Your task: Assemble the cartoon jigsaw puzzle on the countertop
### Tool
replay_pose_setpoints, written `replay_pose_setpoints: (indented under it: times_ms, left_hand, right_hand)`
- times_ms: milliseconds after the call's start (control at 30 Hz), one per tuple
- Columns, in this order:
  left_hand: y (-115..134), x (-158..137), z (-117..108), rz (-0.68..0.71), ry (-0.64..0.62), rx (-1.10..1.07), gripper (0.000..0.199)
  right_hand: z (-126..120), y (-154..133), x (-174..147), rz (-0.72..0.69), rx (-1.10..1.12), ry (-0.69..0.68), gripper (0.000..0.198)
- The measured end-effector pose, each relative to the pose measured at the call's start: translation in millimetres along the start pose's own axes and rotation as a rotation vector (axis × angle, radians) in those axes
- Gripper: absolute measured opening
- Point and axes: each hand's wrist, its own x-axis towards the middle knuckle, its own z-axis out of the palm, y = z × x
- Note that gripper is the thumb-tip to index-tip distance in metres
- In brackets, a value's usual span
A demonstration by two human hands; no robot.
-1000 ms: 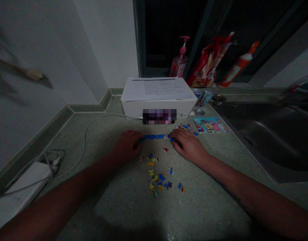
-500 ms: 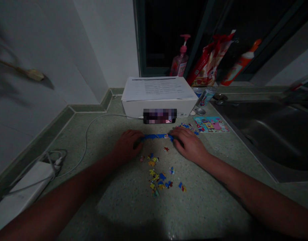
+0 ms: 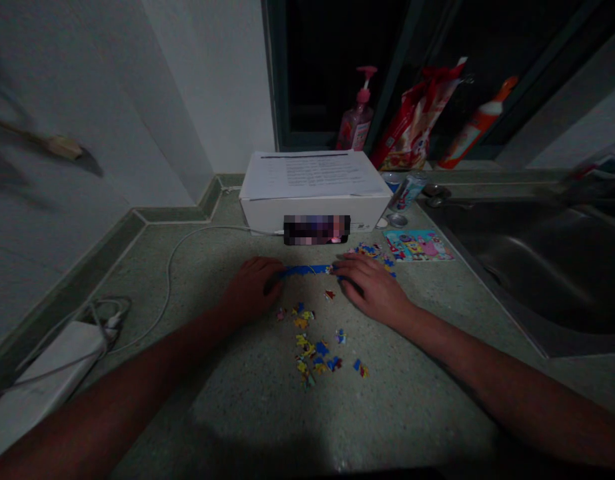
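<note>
A narrow blue strip of joined jigsaw puzzle pieces point(image 3: 306, 270) lies across the countertop. My left hand point(image 3: 252, 285) has its fingers curved round the strip's left end, thumb on the near side. At the right end, my right hand point(image 3: 371, 283) lies with fingertips over the strip and the thumb below it, hiding that end. One loose red-and-white piece point(image 3: 329, 294) rests just left of my right thumb. Nearer to me are several loose yellow and blue puzzle pieces point(image 3: 321, 348). More pieces point(image 3: 368, 249) lie behind my right hand.
A phone point(image 3: 316, 231) with a blurred screen leans against a white box point(image 3: 312, 207). To the right are a colourful picture card point(image 3: 418, 245), a can point(image 3: 409, 192) and a metal sink point(image 3: 532, 260). A white cable point(image 3: 169, 273) runs left to a power strip point(image 3: 42, 383).
My right hand has slid slightly left and now covers more of the strip's right end. My left hand stays at the left end. The whole view has shifted a little.
</note>
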Motion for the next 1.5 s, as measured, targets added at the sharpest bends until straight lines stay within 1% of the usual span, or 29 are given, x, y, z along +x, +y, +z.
replay_pose_setpoints:
  times_ms: [367, 567, 700, 800, 900, 967, 1000, 1067, 1133, 1200, 1367, 1433, 1500]
  left_hand:
    - [1, -2, 0, -0.001, 0.003, 0.009, 0.031]
    - [5, -3, -5, -0.011, 0.011, 0.006, 0.029]
    - [12, -4, -11, -0.011, 0.021, 0.020, 0.027]
    - [23, -5, -22, -0.027, -0.065, 0.006, 0.020]
    - [35, -5, -39, -0.103, -0.252, -0.032, 0.014]
    - [42, -5, -50, -0.087, -0.382, -0.075, 0.015]
    - [44, -6, -54, -0.077, -0.413, -0.094, 0.018]
    - [47, -8, -59, -0.028, -0.446, -0.128, 0.021]
    - [48, -10, -58, 0.002, -0.457, -0.146, 0.021]
    - [46, -11, -54, -0.013, -0.460, -0.140, 0.020]
    - [37, -12, -42, -0.019, -0.432, -0.148, 0.016]
    - [35, -11, -41, -0.017, -0.428, -0.155, 0.014]
    - [33, -11, -41, -0.010, -0.411, -0.167, 0.013]
  right_hand:
    - [-3, -11, 1, -0.062, 0.047, 0.002, 0.025]
    - [-1, -22, 2, -0.085, 0.070, 0.007, 0.024]
    - [0, -25, 1, -0.082, 0.088, 0.003, 0.027]
    - [1, -25, 0, -0.063, 0.100, 0.023, 0.029]
    - [1, -25, 1, -0.059, 0.094, 0.039, 0.028]
    - [1, -25, 2, -0.063, 0.091, 0.049, 0.027]
    - [2, -25, 2, -0.064, 0.091, 0.055, 0.027]
    - [3, -23, 3, -0.066, 0.098, 0.068, 0.028]
    - [3, -21, 3, -0.063, 0.111, 0.107, 0.030]
    - [2, -19, 3, -0.037, 0.120, 0.164, 0.030]
    - [-2, -11, 0, 0.098, 0.136, 0.298, 0.026]
    - [-3, -10, -1, 0.119, 0.139, 0.342, 0.025]
    - [-3, -9, -1, 0.118, 0.141, 0.354, 0.025]
